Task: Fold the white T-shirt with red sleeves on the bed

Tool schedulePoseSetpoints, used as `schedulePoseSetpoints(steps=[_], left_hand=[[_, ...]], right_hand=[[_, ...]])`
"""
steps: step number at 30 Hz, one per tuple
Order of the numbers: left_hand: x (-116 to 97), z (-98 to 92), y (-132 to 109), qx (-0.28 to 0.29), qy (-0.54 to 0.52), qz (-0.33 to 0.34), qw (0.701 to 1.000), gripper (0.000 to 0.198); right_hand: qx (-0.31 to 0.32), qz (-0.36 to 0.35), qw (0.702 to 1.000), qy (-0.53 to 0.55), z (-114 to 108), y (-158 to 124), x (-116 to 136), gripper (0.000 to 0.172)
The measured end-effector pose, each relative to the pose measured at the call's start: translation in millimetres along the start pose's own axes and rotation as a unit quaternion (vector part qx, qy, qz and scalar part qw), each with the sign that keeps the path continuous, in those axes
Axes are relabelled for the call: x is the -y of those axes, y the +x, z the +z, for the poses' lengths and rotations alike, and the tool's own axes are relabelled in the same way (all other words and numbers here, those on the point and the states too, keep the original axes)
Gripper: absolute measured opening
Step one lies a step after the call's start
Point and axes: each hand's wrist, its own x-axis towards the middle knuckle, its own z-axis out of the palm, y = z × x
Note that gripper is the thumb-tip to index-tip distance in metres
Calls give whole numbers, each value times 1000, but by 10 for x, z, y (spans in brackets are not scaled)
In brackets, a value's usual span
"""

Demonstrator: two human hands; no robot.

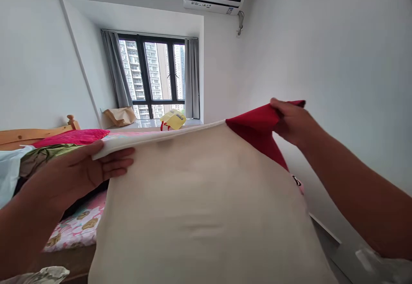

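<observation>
And there's the cream cloth (199, 189), spread between the two hands and dropping below them! The left hand (85, 170) is pinched on its upper left corner, thumb against fingers; the right hand (291, 120), higher up, is clamped on the red section (257, 123) at the other end. The top edge slopes upward from left hand to right, so the left is nearer the cream part. Its full length? Can't tell, the bottom's out of view. Patterned bedding (80, 228) lies below the left hand.
</observation>
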Motion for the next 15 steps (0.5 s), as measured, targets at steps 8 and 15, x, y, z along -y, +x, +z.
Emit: schedulePoseSetpoints(steps=[8, 15], left_hand=[[620, -111, 397, 18, -1, -156, 988, 40], [660, -414, -263, -18, 11, -150, 988, 49]], right_hand=[[31, 189, 974, 118, 309, 26, -796, 17], [5, 157, 986, 50, -118, -541, -529, 37]])
